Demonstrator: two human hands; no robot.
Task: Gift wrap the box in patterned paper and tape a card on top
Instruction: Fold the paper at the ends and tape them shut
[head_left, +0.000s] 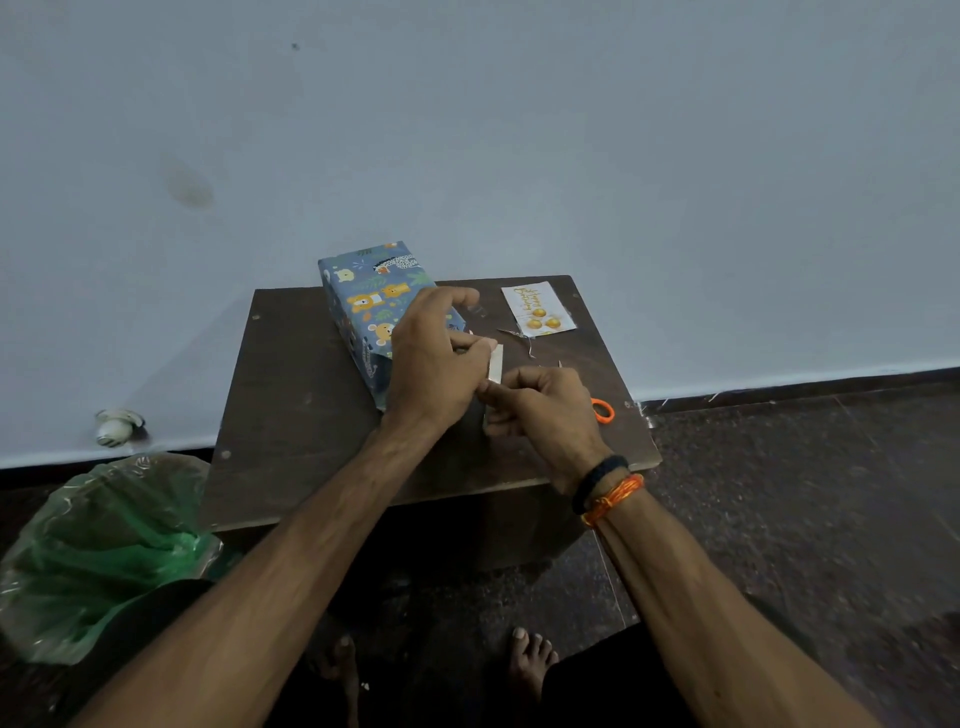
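Wrapped box (363, 301) lies on the table (291, 395); left hand (434, 364) and right hand (540, 410) pinch a tape strip (495, 364).

Blue box (371, 291) – orange bears, green leaves, white card (538, 308) – gold baubles, orange scissors handle (603, 410)

Dim, bluish cast, soft focus, wide-angle edge distortion

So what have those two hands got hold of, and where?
A short strip of tape: left hand pinches its upper end, right hand its lower end, above the table.
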